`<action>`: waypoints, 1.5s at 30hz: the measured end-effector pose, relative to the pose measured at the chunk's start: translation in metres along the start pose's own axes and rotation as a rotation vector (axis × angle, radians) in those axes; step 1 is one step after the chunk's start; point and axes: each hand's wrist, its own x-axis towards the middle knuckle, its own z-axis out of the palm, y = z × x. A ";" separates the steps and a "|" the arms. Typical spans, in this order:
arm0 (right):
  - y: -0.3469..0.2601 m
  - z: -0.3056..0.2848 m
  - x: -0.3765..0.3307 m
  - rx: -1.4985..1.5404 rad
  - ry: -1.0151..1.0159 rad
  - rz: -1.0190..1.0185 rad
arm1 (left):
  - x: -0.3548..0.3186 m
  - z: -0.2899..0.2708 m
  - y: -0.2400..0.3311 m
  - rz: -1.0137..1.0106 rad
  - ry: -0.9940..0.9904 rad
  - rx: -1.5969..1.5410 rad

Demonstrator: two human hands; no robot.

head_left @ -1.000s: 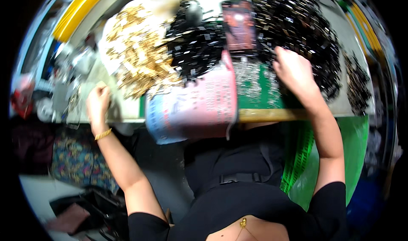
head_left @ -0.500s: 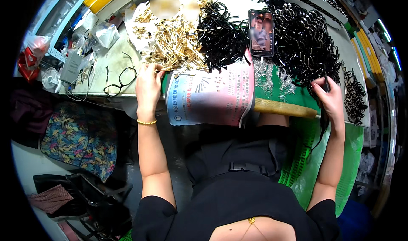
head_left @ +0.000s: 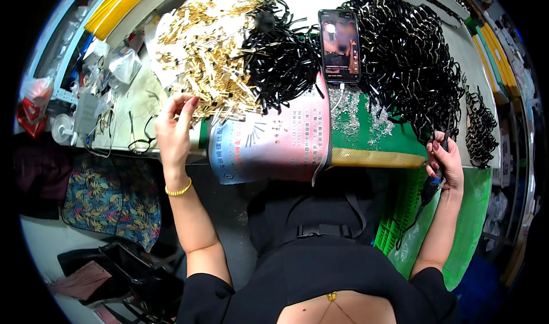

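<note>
Now the right hand (head_left: pixel 446 163), curled round a dark corded tool (head_left: pixel 430 188), has dropped to the near right edge of the worktop (head_left: pixel 139 88) — apparently settling its grip; the left hand (head_left: pixel 175 126) hovers half-curled beside gold pieces (head_left: pixel 206 55) — hold unclear.

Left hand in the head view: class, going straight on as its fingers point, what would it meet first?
Most likely the heap of gold-coloured pieces, whose near edge lies just ahead of the left hand; its height above them is unclear.
</note>
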 end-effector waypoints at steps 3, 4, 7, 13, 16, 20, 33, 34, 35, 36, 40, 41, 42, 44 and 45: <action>-0.004 0.016 -0.008 -0.119 0.087 0.020 | -0.012 0.022 0.032 0.206 -0.062 0.271; -0.005 0.022 -0.010 -0.112 0.061 0.031 | -0.018 0.033 0.039 0.284 -0.132 0.407; -0.007 0.035 -0.012 -0.081 0.033 0.072 | -0.033 0.073 0.037 0.313 -0.299 0.403; 0.000 0.045 -0.025 -0.145 -0.006 -0.044 | -0.049 0.110 0.024 0.326 -0.191 0.379; -0.006 0.074 -0.025 -0.186 -0.086 -0.011 | -0.069 0.123 0.045 0.241 -0.138 0.157; -0.002 0.120 -0.013 -0.056 -0.286 -0.107 | -0.101 0.137 0.089 0.133 -0.559 -0.050; 0.011 0.143 -0.004 -0.023 -0.131 -0.013 | -0.137 0.178 0.087 0.149 -0.570 -0.315; 0.011 0.142 -0.005 -0.039 -0.152 0.019 | -0.137 0.178 0.086 0.147 -0.558 -0.312; 0.012 0.142 -0.005 -0.051 -0.173 0.048 | -0.136 0.178 0.083 0.160 -0.572 -0.300; 0.010 0.143 -0.004 -0.039 -0.149 0.053 | -0.135 0.176 0.081 0.172 -0.585 -0.289; 0.008 0.145 0.002 -0.008 -0.129 0.045 | -0.132 0.176 0.079 0.198 -0.599 -0.283; 0.011 0.145 0.002 -0.004 -0.140 0.036 | -0.131 0.176 0.079 0.204 -0.605 -0.276; 0.013 0.146 0.002 -0.005 -0.171 0.035 | -0.131 0.176 0.080 0.210 -0.612 -0.269; 0.013 0.148 0.001 -0.050 -0.203 0.046 | -0.132 0.177 0.080 0.213 -0.608 -0.274; 0.016 0.147 0.001 -0.054 -0.212 0.033 | -0.135 0.178 0.079 0.210 -0.598 -0.287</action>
